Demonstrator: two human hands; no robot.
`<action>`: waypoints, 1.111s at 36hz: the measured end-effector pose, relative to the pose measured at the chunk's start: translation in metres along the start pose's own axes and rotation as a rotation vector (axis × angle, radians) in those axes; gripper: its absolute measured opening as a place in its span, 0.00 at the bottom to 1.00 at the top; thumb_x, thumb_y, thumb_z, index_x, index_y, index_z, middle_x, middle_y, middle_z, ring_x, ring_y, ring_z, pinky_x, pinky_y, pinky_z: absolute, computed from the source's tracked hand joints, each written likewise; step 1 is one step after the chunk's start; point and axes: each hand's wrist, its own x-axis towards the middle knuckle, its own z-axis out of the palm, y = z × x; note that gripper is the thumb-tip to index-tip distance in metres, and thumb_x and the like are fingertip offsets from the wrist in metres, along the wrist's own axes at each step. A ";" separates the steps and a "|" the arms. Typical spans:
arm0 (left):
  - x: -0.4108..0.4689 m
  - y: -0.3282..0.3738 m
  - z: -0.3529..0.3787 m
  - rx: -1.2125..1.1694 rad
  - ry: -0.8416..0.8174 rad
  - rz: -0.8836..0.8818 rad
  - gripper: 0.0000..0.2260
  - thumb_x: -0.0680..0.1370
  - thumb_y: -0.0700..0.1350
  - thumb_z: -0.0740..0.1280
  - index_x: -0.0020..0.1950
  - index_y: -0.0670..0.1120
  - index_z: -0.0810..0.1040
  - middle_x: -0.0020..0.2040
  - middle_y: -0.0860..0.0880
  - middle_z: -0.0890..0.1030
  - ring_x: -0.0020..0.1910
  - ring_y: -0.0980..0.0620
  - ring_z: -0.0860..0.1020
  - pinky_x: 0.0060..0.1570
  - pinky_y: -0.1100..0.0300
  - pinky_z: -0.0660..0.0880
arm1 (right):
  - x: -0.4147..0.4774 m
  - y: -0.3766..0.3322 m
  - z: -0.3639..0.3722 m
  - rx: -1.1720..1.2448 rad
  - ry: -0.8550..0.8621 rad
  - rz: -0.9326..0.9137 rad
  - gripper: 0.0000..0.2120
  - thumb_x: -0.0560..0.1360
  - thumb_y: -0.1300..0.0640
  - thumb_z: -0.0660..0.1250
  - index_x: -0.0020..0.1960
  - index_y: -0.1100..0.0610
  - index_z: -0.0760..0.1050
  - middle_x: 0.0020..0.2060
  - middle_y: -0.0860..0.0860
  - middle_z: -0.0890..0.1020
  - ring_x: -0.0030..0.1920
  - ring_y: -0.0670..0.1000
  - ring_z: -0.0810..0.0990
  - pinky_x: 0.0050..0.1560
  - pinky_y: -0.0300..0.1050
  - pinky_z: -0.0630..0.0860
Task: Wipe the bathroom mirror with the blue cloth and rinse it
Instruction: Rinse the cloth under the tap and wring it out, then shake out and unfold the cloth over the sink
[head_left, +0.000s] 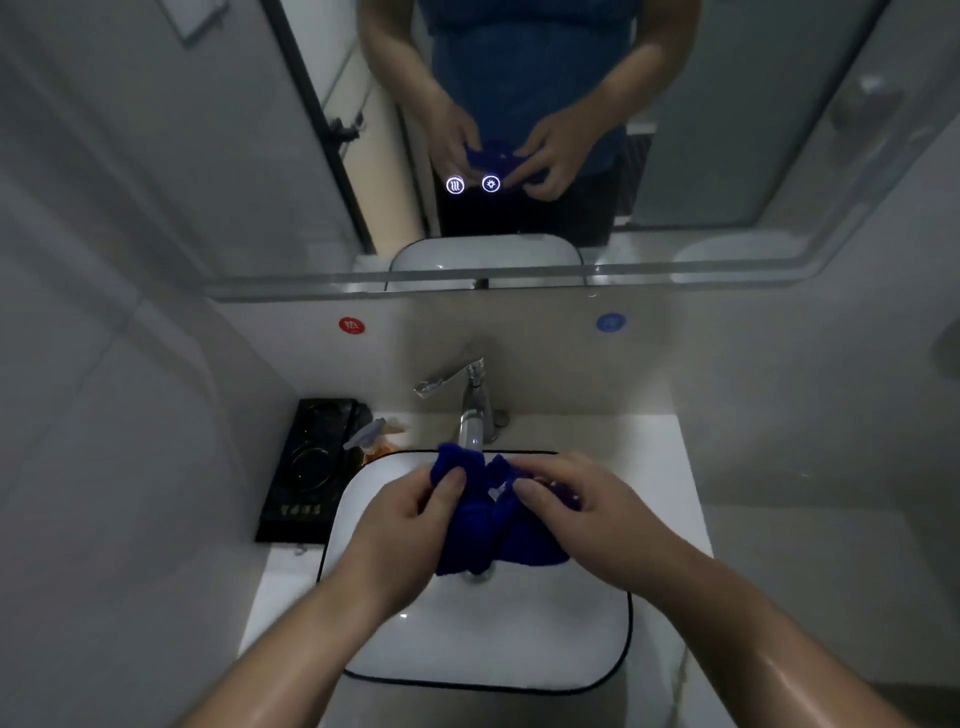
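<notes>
Blue cloth (488, 525) gripped by left hand (405, 525) and right hand (576, 514) under faucet (475, 410); black tray (306, 473) beside sink (519, 649).

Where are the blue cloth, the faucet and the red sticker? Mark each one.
blue cloth (480, 525): head view, on its bunched middle fold.
faucet (475, 415): head view, on the chrome spout body.
red sticker (351, 326): head view, on the disc's centre, on the wall.
</notes>
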 end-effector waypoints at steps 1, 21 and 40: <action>-0.005 0.001 0.003 -0.017 0.057 0.006 0.13 0.87 0.48 0.61 0.53 0.48 0.84 0.42 0.50 0.87 0.39 0.54 0.84 0.37 0.65 0.77 | -0.001 0.001 -0.004 0.031 0.011 0.019 0.13 0.83 0.42 0.67 0.67 0.33 0.77 0.56 0.41 0.81 0.56 0.41 0.82 0.61 0.48 0.83; -0.066 -0.004 -0.029 -0.258 0.040 -0.478 0.18 0.85 0.56 0.64 0.60 0.43 0.84 0.51 0.39 0.88 0.53 0.38 0.87 0.63 0.41 0.81 | -0.064 -0.093 -0.030 0.062 0.116 -0.457 0.10 0.84 0.61 0.67 0.53 0.47 0.83 0.44 0.46 0.86 0.48 0.51 0.85 0.49 0.44 0.83; -0.137 0.048 -0.054 0.103 0.108 0.541 0.09 0.76 0.51 0.69 0.50 0.66 0.79 0.54 0.62 0.80 0.54 0.61 0.80 0.53 0.63 0.79 | -0.130 -0.208 0.022 -0.019 0.372 -0.320 0.10 0.83 0.55 0.64 0.48 0.46 0.83 0.41 0.46 0.87 0.42 0.44 0.84 0.47 0.44 0.78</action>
